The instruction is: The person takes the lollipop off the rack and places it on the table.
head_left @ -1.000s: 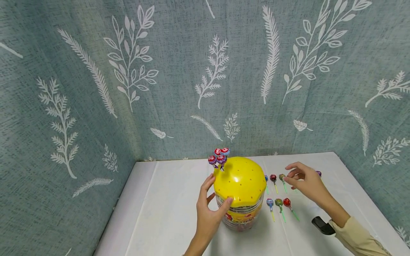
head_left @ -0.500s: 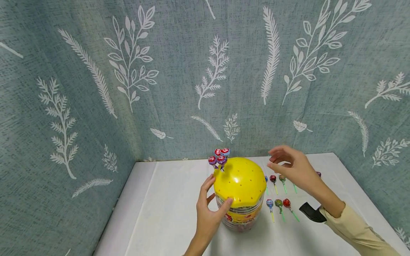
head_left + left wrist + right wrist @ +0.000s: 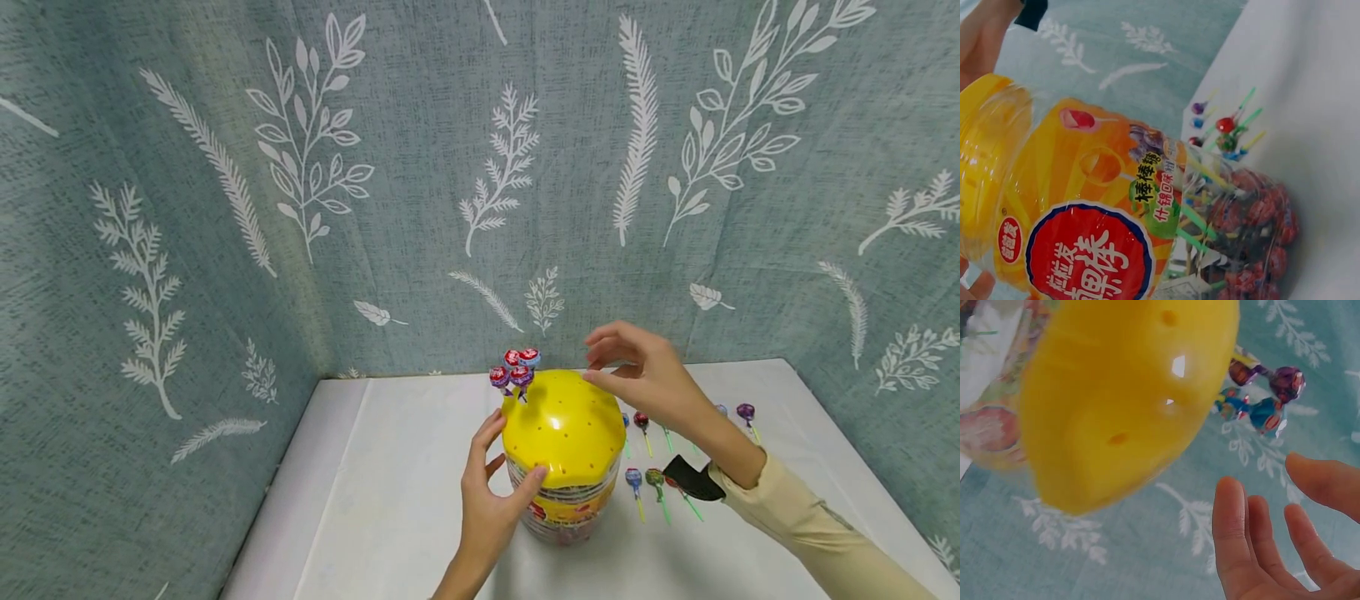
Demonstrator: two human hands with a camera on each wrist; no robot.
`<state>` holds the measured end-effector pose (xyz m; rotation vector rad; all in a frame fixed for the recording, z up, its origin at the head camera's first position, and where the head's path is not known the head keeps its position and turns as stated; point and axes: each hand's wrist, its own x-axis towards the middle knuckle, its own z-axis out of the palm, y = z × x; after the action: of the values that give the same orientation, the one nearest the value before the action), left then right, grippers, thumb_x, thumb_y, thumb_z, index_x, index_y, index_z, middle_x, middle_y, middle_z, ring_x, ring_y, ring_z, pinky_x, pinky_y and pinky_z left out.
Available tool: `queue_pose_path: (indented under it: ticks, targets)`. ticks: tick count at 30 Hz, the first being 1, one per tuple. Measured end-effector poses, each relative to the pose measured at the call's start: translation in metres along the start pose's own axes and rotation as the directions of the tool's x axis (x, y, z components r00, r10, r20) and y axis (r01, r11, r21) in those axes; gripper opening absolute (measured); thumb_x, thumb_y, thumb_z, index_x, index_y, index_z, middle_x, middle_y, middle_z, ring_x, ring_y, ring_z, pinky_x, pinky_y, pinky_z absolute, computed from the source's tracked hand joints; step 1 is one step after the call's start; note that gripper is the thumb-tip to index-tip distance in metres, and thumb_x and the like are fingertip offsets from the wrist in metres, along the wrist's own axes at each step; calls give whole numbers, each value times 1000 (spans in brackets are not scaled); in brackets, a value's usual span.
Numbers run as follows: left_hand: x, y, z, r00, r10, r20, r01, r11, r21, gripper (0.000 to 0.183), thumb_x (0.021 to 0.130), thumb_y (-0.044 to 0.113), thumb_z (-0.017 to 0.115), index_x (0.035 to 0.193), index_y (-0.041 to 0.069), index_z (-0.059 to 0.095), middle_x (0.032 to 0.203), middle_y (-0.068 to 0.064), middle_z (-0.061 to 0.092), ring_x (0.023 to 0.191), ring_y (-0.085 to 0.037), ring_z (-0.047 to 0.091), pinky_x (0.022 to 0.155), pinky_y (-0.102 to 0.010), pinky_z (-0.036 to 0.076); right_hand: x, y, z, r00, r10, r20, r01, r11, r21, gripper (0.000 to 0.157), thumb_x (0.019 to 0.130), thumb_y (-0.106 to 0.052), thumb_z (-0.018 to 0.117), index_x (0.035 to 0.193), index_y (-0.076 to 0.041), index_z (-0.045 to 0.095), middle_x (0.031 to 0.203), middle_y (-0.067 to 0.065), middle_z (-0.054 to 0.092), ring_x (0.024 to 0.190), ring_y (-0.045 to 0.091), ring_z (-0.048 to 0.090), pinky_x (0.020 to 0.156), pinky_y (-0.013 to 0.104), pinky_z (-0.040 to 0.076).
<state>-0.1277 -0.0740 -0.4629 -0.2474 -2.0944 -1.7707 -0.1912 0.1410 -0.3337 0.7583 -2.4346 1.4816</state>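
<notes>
A clear plastic candy jar (image 3: 1104,187) with a yellow-and-red label stands upright on the table, lollipops visible inside it. Its domed yellow lid (image 3: 562,429) is dotted with small holes. Several wrapped lollipops (image 3: 514,372) stick up from the lid's far left edge. My left hand (image 3: 486,500) grips the jar at the lid's left side, thumb on the near rim and fingers round the far side. Above the lid's far right part is my right hand (image 3: 641,371), fingers loosely bent and apart. In the right wrist view nothing shows between its thumb (image 3: 1325,481) and fingers.
Right of the jar, several lollipops (image 3: 656,479) lie in rows on the white tabletop (image 3: 405,500), partly covered by my right forearm. A purple lollipop (image 3: 746,412) lies at the far right. Patterned teal cloth (image 3: 420,208) hangs behind and at both sides.
My right hand has moved left from over the lollipop rows to above the lid, uncovering the lollipops at the far right. My left hand and the jar have stayed in place.
</notes>
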Motion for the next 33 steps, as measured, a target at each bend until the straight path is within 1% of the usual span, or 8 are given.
queue_pose_path:
  ticks: [4,9,17,21,25,28,33]
  targets:
    - [0,0,-1,1000,1,2,-1,1000,5,60,81,30,74,134,28,45,144,6,39,130,-18,39,91,-47,44,9,-7,8,1000,-27,12,27,1000,1,31,83,-9,72,111,-10,59,97,5,65,90,18,63,78,35,54]
    - [-1,0,-2,1000,-9,1,9,1000,10,60,81,31,74,133,29,45,144,6,39,131,-17,38,91,-46,44,18,-13,18,998,-39,42,38,999,26,32,82,-7,73,111,-9,59,97,7,64,90,21,64,78,39,54]
    - [-1,0,-2,1000,2,3,-2,1000,2,60,81,30,74,134,28,45,144,7,40,130,-15,39,92,-46,44,30,-18,31,993,-49,108,47,999,28,36,82,-7,73,115,-10,59,102,7,63,91,21,64,77,38,55]
    - [-1,0,-2,1000,7,10,-7,1000,-2,60,81,29,74,134,28,45,144,7,40,130,-15,39,92,-47,44,34,-19,37,987,-59,149,56,998,27,34,82,-2,71,114,-8,60,107,8,63,89,21,64,76,36,55]
    - [0,0,-1,1000,7,13,-7,1000,-2,60,81,29,74,134,28,45,144,7,40,130,-15,39,92,-46,44,38,-14,41,979,-70,189,65,997,30,30,83,3,67,111,-7,61,104,8,65,88,21,65,76,35,55]
    - [0,0,-1,1000,3,14,-3,1000,2,60,81,29,74,134,28,45,144,7,40,130,-15,39,92,-46,45,38,-11,41,979,-69,191,64,997,32,29,84,4,65,110,-6,60,100,8,66,89,22,66,76,36,55]
    - [0,0,-1,1000,-2,7,2,1000,11,61,81,29,75,134,28,45,144,7,40,130,-15,39,93,-45,45,39,-10,42,982,-75,174,69,997,42,27,84,5,64,108,-5,60,101,9,66,91,24,66,78,38,54]
